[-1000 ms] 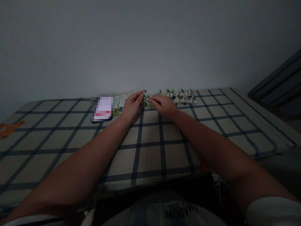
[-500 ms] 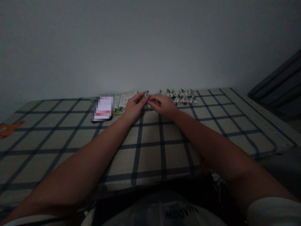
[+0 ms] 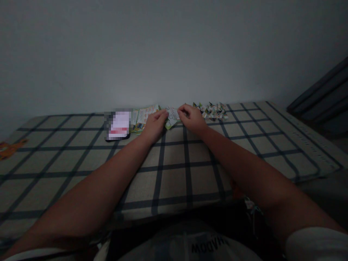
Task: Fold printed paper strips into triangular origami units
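Observation:
Between my two hands a small piece of printed paper (image 3: pixel 172 116), white with green at its lower corner, is spread out. My left hand (image 3: pixel 154 125) pinches its left edge, fingers closed. The right edge is pinched by the fingers of my right hand (image 3: pixel 191 117). Just left of my left hand lie printed sheets (image 3: pixel 144 116) in white, green and yellow, partly covered by that hand. Beyond my right hand sits a cluster of small folded paper pieces (image 3: pixel 214 111), several of them, in white, green and dark colours.
A phone (image 3: pixel 119 125) with a lit, blurred screen lies left of the sheets. The checked cloth (image 3: pixel 174 177) covers the table, which meets a plain wall (image 3: pixel 174 50). An orange shape (image 3: pixel 12 148) shows at the far left, dark fabric (image 3: pixel 323 94) at the right.
My hands have moved apart, the right one shifting right. The paper that was bunched between my fingers is now opened out and flat-looking.

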Demonstrator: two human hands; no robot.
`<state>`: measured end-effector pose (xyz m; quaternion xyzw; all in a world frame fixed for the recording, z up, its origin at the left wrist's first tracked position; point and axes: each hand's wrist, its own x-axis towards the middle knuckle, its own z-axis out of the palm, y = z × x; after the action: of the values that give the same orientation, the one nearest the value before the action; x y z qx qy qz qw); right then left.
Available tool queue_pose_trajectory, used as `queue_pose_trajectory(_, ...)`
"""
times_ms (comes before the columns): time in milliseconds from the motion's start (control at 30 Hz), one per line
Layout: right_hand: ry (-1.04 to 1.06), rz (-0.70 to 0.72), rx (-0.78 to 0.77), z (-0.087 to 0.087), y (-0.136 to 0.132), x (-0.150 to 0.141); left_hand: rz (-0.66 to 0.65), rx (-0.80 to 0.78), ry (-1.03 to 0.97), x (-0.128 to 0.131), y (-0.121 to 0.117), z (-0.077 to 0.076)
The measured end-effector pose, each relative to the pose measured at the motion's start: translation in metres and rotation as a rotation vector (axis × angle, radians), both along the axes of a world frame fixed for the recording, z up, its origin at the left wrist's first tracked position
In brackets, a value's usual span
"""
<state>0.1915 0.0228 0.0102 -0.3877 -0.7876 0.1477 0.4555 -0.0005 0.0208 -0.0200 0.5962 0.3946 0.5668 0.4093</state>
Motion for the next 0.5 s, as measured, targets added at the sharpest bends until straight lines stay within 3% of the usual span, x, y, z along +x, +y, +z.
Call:
queue_pose_trajectory(100, 0.075, 0.011, -0.067, -0.001, 0.004, 0.000, -0.004, 0.004, 0.021, 0.001, -0.002, 0.002)
queue_pose_trajectory(400, 0.308, 0.013, -0.329, -0.008, 0.012, -0.002, -0.112, -0.071, -0.234, 0.008, -0.002, 0.008)
queue_pose_trajectory(500, 0.319, 0.002, -0.337, -0.008, 0.011, -0.001, -0.110, -0.095, -0.260, 0.007, -0.001, 0.007)
